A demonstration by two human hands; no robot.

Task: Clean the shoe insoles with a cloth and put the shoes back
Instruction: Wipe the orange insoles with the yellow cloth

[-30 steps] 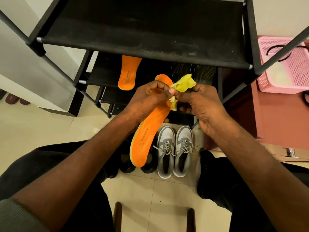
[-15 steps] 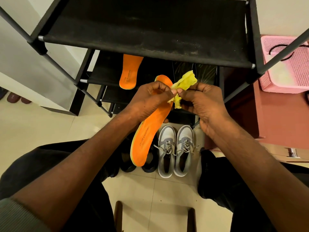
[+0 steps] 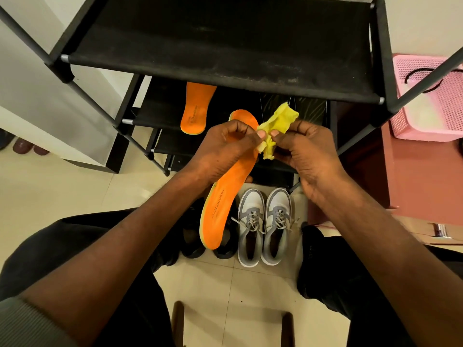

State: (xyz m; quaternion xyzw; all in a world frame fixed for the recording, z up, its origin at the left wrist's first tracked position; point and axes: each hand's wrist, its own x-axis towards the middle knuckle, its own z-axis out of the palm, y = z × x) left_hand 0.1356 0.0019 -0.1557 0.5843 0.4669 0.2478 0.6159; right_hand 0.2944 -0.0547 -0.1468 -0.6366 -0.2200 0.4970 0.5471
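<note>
insoles are both out: one orange insole (image 3: pixel 226 196) is gripped in the left hand (image 3: pixel 220 149), whose fingertips, with the right hand (image 3: pixel 304 151), pinch the yellow cloth (image 3: pixel 276 127). the second insole (image 3: pixel 196 107) lies far left on the rack shelf (image 3: pixel 160 113). wiping seems midway; refitting and shelving the grey shoes (image 3: pixel 263 226) remain.

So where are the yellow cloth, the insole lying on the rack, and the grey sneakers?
yellow cloth (image 3: pixel 278 123): head view, on its bunched upper part.
insole on the rack (image 3: pixel 195 108): head view, mid-surface near the printed heel.
grey sneakers (image 3: pixel 251 204): head view, white toe of the left-hand shoe.
</note>
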